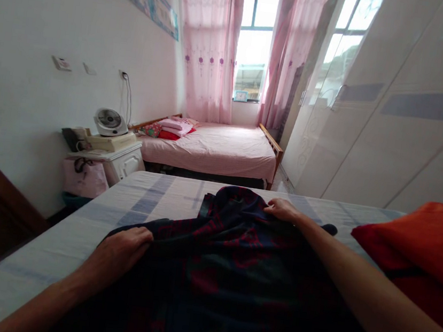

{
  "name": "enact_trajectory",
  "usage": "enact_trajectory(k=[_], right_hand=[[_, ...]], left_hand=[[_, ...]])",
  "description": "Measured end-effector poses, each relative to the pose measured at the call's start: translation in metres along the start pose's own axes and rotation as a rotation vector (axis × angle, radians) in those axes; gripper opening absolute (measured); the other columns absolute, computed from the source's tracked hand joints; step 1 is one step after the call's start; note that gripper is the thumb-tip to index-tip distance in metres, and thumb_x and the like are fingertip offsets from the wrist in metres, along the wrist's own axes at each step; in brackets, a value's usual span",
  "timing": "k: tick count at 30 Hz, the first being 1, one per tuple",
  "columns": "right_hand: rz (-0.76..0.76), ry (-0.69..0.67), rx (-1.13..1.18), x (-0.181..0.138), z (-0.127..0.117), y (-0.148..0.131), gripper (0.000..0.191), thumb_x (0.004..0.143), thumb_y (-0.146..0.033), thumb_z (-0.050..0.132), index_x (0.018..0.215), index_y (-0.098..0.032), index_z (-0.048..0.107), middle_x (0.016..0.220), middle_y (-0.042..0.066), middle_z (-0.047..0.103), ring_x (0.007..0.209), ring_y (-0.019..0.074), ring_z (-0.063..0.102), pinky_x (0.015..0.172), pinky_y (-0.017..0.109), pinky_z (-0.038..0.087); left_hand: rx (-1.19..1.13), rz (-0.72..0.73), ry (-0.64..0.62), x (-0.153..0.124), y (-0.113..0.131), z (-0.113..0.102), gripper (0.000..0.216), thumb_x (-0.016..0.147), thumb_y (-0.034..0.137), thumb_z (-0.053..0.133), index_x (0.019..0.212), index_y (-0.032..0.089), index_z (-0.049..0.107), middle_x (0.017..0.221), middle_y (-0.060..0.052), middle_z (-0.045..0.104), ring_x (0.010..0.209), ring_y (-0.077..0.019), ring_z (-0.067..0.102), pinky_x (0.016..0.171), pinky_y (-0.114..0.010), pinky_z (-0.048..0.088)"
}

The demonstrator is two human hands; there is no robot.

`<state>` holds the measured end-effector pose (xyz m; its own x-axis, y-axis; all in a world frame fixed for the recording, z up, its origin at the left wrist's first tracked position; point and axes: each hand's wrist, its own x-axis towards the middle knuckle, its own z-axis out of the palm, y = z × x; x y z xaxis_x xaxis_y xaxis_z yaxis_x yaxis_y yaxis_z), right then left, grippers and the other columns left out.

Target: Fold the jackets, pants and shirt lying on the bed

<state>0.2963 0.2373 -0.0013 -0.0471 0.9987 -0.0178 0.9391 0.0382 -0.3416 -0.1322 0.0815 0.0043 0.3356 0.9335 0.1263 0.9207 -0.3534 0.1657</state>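
Note:
A dark plaid shirt [227, 253] in navy, green and red lies spread and rumpled on the near bed [152, 200]. My left hand [129, 243] has its fingers closed on the shirt's left edge. Farther off, my right hand [282, 210] pinches the cloth at the upper right, beside the raised, bunched part. A pale button shows near the bottom of the shirt. A dark end of cloth sticks out past my right forearm. The shirt's lower part is in deep shadow and hard to make out.
Folded orange and red cloth [421, 250] lies at the bed's right side. Beyond stands a second bed [224, 147] with pink bedding. A small fan [110, 121] sits on the white nightstand [127, 162] at left. White wardrobes [371, 130] line the right.

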Motion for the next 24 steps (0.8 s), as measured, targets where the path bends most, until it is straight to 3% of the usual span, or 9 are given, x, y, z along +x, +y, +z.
enact_trajectory(k=[3,7,12,17,21,24], right_hand=[[-0.011,0.141,0.008,0.019,-0.014,-0.016,0.026,0.081,-0.028,0.053,0.098,-0.017,0.07,0.099,0.008,0.07,0.095,0.0204,0.062,0.079,0.024,0.044],[-0.005,0.342,0.037,0.044,-0.044,-0.029,0.038,0.092,-0.029,0.033,0.118,-0.018,0.059,0.12,0.008,0.062,0.109,0.019,0.055,0.088,0.026,0.04],[-0.008,0.208,0.051,0.054,-0.041,-0.027,0.025,0.089,-0.033,0.049,0.101,-0.016,0.063,0.104,0.006,0.065,0.094,0.0169,0.06,0.083,0.033,0.047],[-0.015,0.069,0.077,0.059,-0.022,-0.028,0.029,0.086,-0.037,0.055,0.103,-0.014,0.06,0.101,0.004,0.062,0.085,0.0161,0.061,0.074,0.035,0.052],[-0.065,0.227,0.115,0.065,-0.038,-0.035,0.019,0.084,-0.025,0.055,0.098,-0.016,0.064,0.102,0.006,0.066,0.094,0.0184,0.06,0.083,0.031,0.046],[-0.116,0.382,0.162,0.06,-0.061,-0.038,0.028,0.084,-0.021,0.048,0.107,-0.017,0.063,0.109,0.007,0.065,0.102,0.0188,0.057,0.089,0.028,0.041]], left_hand=[[-0.101,-0.235,0.114,0.022,-0.01,-0.006,0.032,0.088,0.036,0.03,0.1,0.022,0.055,0.088,-0.004,0.07,0.082,-0.022,0.066,0.073,-0.031,0.048],[-0.056,-0.315,0.252,0.049,-0.026,-0.02,0.037,0.086,0.041,0.027,0.103,0.02,0.053,0.09,-0.007,0.07,0.083,-0.0259,0.066,0.073,-0.032,0.045],[-0.039,-0.298,0.204,0.065,-0.04,-0.021,0.04,0.084,0.043,0.028,0.101,0.02,0.057,0.092,-0.008,0.07,0.088,-0.0263,0.066,0.076,-0.032,0.045],[-0.16,-0.22,0.059,0.07,-0.051,-0.021,0.039,0.077,0.05,0.044,0.096,0.021,0.062,0.092,-0.004,0.07,0.088,-0.0246,0.064,0.078,-0.03,0.046],[-0.235,-0.158,-0.106,0.077,-0.059,-0.029,0.039,0.068,0.049,0.056,0.092,0.02,0.067,0.092,-0.003,0.071,0.088,-0.0266,0.064,0.077,-0.031,0.048],[-0.212,-0.146,0.045,0.079,-0.06,-0.036,0.041,0.072,0.051,0.051,0.095,0.02,0.066,0.094,-0.005,0.071,0.088,-0.0274,0.064,0.076,-0.033,0.049]])
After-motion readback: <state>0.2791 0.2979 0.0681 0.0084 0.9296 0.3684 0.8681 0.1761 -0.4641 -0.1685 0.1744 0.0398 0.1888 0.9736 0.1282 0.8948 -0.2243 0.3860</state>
